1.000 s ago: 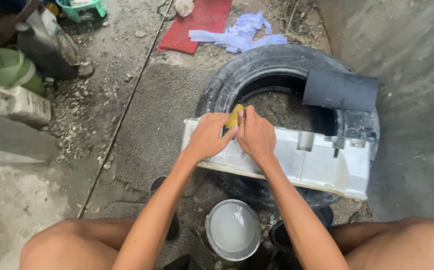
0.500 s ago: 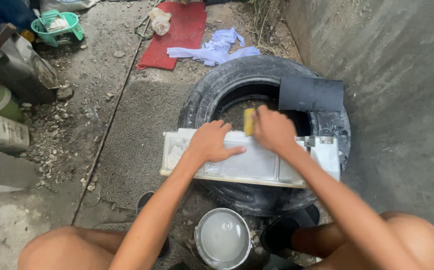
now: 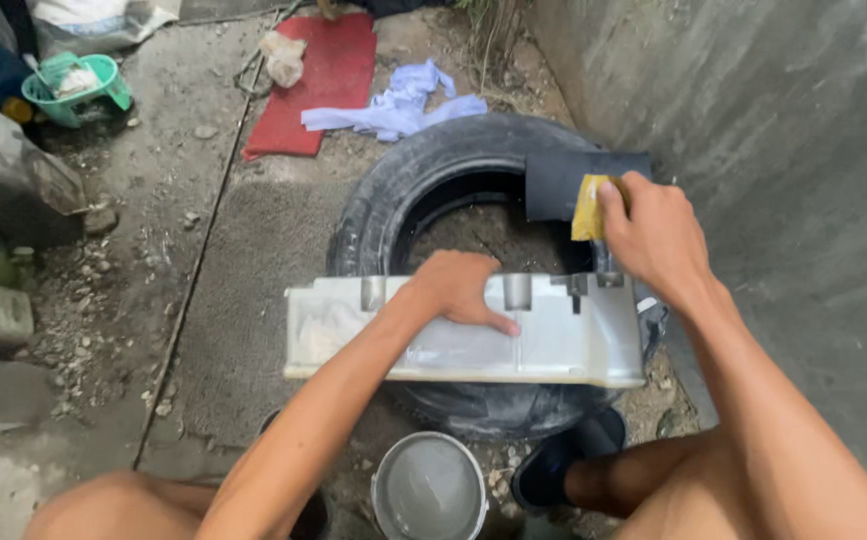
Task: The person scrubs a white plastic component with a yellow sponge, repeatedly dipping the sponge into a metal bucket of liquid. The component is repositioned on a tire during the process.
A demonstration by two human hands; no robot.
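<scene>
A long white plastic casing (image 3: 573,340) lies across the near side of a black tyre (image 3: 383,200) on the ground. My left hand (image 3: 458,290) rests flat on top of the casing, fingers spread, pressing it down. My right hand (image 3: 653,235) is raised above the tyre's right side and pinches a small yellow sponge (image 3: 586,208). A black flat piece (image 3: 558,180) lies on the tyre's far right rim, just behind the sponge.
A grey metal pot (image 3: 428,490) stands between my knees. A concrete wall (image 3: 773,150) rises on the right. A red mat (image 3: 318,75), a pale blue cloth (image 3: 398,105) and a green basket (image 3: 73,85) lie beyond the tyre. Rubble and blocks line the left.
My right hand has lifted the yellow sponge off the casing and moved it right, over the tyre's rim. My left hand has stayed on the casing.
</scene>
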